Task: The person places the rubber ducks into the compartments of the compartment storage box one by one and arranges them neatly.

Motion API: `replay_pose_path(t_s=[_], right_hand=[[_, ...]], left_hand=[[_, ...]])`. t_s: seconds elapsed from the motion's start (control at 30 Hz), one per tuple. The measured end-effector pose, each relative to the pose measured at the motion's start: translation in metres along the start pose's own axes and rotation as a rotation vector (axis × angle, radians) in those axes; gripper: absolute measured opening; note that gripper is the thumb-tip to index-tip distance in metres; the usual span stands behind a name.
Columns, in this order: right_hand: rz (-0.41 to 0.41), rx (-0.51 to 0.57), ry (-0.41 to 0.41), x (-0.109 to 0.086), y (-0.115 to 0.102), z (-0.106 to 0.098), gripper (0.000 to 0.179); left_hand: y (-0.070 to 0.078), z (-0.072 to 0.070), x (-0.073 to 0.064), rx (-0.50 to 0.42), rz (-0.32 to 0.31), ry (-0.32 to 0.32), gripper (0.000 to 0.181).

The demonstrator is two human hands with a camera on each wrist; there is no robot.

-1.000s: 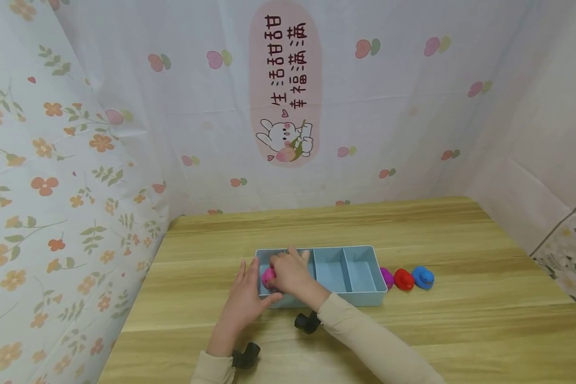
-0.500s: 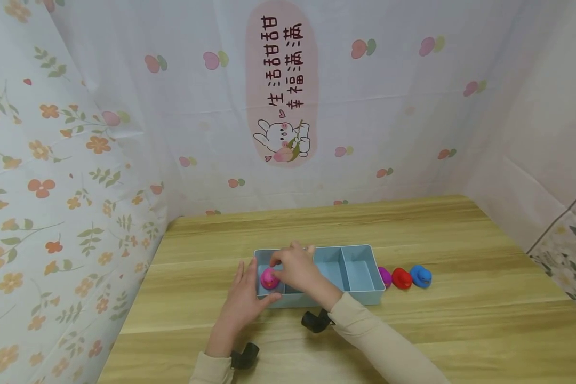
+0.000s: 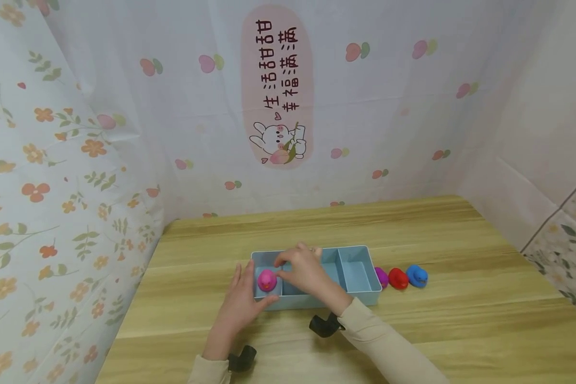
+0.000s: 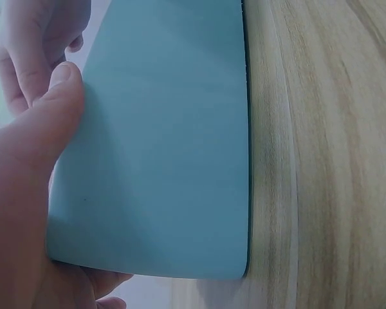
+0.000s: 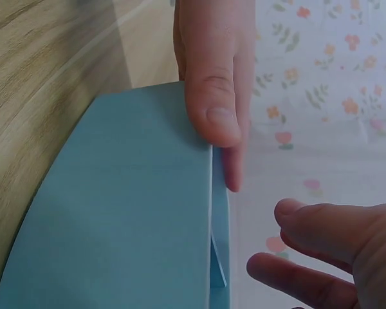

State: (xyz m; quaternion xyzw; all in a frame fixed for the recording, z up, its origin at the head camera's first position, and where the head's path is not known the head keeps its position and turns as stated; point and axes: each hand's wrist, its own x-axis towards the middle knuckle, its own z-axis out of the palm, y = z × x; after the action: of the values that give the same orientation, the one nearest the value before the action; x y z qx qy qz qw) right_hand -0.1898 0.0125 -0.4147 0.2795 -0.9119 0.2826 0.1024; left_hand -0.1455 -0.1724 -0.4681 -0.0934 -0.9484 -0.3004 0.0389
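Box (image 3: 293, 303) and left hand (image 3: 240, 301) meet at the near left corner, the thumb at the rim of the near wall and the other fingers, spread wide from it, along the left end. That looks a sound brace; light pressure should be enough, since a hard push could slide the box over the bench (image 3: 173, 320) towards the purple duck (image 3: 381, 277) just beside its right end. Whether those two touch cannot be told. The red duck (image 3: 398, 279) and blue duck (image 3: 417, 276) carry on the row.

The pink duck (image 3: 267, 280) sits upright in the leftmost compartment, beak towards the person. Just right of it, at the divider (image 3: 282, 285), are the thumb and forefinger of the right hand (image 3: 307, 271), bent, holding nothing, with a modest gap between them. A clean release seems the thing to mind: the thumb tip is close to the duck, so lifting it straight up, rather than dragging it sideways, would best spare the duck a knock. The wrist should ride high enough for the fingers to clear the divider.
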Motion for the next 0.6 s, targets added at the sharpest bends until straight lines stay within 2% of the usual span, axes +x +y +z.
replay_pose_path(t_s=[0.3,0.6], right_hand=[[0.002,0.005,0.071,-0.009,0.010,-0.006,0.014],[0.060,0.003,0.060,-0.017,0.023,-0.012,0.013]], left_hand=[[0.000,0.000,0.000,-0.004,-0.027,-0.015,0.109],[-0.001,0.001,0.001,-0.016,-0.028,-0.023,0.109]])
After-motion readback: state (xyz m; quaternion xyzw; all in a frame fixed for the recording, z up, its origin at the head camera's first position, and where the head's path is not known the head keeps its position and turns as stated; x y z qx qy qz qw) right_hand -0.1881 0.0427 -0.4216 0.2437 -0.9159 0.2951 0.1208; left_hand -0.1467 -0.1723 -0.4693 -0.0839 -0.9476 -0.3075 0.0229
